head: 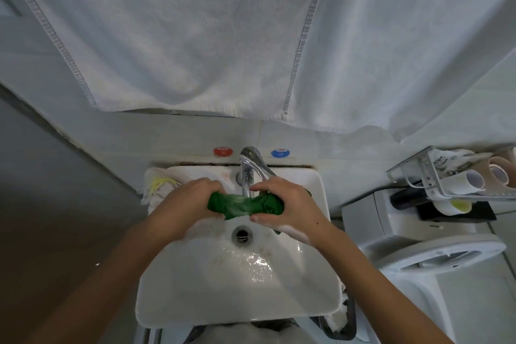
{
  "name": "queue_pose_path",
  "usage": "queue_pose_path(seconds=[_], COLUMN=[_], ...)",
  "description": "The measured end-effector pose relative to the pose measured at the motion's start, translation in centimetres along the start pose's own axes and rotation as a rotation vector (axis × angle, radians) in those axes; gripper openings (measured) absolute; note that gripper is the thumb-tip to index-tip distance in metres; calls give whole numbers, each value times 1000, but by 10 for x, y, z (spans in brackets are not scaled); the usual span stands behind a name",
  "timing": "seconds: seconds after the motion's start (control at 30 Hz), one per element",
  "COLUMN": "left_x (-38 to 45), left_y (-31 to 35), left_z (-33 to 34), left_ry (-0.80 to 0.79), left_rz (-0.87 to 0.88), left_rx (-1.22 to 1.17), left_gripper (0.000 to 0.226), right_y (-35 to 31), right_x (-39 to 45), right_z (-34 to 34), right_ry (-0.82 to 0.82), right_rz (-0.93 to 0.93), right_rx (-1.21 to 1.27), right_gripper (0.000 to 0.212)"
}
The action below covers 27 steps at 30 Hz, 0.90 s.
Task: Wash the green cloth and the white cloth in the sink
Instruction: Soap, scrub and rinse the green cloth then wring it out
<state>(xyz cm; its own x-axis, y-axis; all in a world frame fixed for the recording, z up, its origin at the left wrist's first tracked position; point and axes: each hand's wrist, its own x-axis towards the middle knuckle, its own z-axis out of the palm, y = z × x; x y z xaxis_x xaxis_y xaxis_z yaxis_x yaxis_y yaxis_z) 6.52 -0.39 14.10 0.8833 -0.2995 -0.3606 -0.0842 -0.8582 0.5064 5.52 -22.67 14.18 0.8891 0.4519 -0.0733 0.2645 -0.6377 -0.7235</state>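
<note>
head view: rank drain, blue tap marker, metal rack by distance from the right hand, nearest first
1. Drain: in the sink basin, just below and inward of the right hand.
2. Blue tap marker: on the wall above the hand, behind the faucet.
3. Metal rack: off to the right, past the sink's edge.

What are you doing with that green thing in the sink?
A person is washing the green cloth over the sink. The left hand and the right hand each grip one end of it, bunched up right under the tap. The basin is wet near the drain. The white cloth lies on the sink's back left corner, not in either hand.
</note>
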Motion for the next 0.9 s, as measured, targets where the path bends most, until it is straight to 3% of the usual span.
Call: queue_pose_path(seconds=[0.1, 0.27, 0.43, 0.63, 0.8, 0.9], left_x=[-6, -9, -12, -15, -28, -29], left_y=[0, -7, -12, -12, -24, -21], left_z=[2, 7, -1, 0, -4, 2], left_ry=[144, 175, 215, 254, 56, 122], left_rz=[41, 39, 38, -102, -153, -162], left_rx=[-40, -411, -597, -774, -824, -716], left_gripper=[25, 27, 18, 24, 50, 60], right_y=[2, 7, 19, 27, 30, 28], right_x=[-1, 3, -4, -6, -15, -17], right_z=[2, 5, 7, 0, -17, -22], right_ry=[-90, -215, -252, -249, -234, -224], right_rz=[32, 129, 304, 329, 336, 325], right_rx=[-158, -335, -22, 267, 467, 490], right_gripper=[53, 25, 27, 26, 24, 26])
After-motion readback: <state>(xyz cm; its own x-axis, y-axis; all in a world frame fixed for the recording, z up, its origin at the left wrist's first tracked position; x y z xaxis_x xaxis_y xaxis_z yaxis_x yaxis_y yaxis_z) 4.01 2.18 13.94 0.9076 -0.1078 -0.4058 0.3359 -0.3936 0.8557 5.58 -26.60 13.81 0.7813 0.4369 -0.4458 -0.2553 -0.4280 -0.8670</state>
